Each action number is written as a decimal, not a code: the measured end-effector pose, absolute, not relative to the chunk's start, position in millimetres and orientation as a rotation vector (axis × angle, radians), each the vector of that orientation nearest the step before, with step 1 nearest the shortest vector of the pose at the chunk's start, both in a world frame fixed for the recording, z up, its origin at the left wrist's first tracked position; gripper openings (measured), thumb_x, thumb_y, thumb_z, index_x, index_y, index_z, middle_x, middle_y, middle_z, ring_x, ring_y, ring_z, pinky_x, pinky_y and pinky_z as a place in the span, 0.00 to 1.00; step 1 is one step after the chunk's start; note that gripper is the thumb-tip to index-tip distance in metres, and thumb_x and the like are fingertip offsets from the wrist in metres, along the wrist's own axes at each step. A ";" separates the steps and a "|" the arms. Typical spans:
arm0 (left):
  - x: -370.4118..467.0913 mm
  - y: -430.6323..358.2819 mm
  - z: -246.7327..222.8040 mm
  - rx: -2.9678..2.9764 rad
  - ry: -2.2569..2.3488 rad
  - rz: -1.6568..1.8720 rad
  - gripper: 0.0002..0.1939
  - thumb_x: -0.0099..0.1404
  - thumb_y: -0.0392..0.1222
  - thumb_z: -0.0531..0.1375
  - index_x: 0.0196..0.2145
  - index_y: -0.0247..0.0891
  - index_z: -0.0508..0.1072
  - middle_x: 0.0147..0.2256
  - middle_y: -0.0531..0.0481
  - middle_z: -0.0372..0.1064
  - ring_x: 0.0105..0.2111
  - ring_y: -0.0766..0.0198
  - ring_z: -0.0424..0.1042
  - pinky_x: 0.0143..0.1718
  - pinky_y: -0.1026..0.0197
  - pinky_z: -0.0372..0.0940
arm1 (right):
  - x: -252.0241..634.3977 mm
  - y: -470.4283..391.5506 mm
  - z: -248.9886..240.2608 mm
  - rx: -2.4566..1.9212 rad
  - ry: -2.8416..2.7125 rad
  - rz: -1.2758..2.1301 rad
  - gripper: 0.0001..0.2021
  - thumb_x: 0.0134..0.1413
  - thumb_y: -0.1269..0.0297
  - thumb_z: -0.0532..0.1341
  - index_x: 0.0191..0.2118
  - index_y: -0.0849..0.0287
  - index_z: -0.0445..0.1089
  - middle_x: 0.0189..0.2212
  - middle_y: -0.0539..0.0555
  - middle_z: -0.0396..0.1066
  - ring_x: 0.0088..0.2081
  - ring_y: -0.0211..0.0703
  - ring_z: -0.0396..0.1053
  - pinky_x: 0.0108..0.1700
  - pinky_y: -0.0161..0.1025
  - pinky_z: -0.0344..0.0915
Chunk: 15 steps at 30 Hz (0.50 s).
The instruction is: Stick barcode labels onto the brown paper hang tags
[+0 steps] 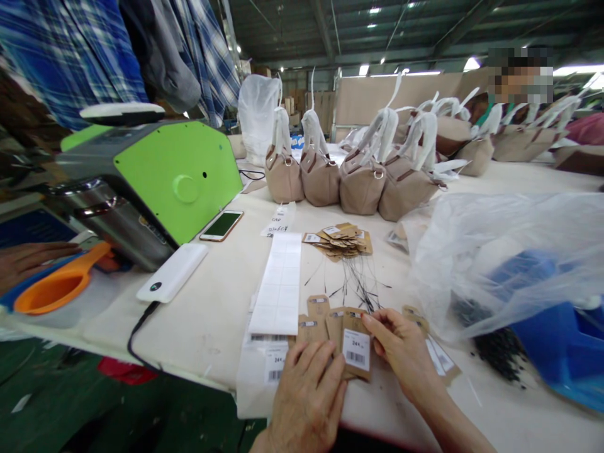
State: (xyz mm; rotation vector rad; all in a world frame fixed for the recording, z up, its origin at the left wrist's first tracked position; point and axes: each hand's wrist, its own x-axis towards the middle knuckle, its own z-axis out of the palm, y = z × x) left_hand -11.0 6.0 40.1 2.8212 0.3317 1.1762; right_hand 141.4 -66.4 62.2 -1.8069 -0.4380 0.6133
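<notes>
My left hand (309, 393) lies flat over several brown cardboard tags near the table's front edge, fingers stretched forward. My right hand (396, 346) pinches the upper right edge of a brown tag (357, 346) that bears a white barcode label. Just left of the tags is a strip of white label sheets (278, 283). Beyond them sits a heap of brown tags (342, 239), with black strings (358, 277) trailing towards me. More tags (441, 355) with white labels lie to the right of my right hand, partly hidden by it.
Beige handbags (361, 182) stand in a row behind. On the left are a green machine (184, 176), a flask (123, 220), a phone (221, 226), a power bank (172, 272) and an orange scoop (56, 289) near another person's hand (33, 261). At right, a plastic bag (476, 251) and blue container (561, 352).
</notes>
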 end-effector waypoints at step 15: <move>-11.8 8.3 36.5 2.845 0.291 1.162 0.11 0.62 0.35 0.53 0.40 0.36 0.72 0.41 0.47 0.74 0.42 0.61 0.68 0.46 0.57 0.57 | 173.0 -102.4 76.8 -1.876 -0.304 0.482 0.20 0.36 0.44 0.60 0.23 0.58 0.62 0.11 0.42 0.55 0.14 0.31 0.50 0.17 0.31 0.45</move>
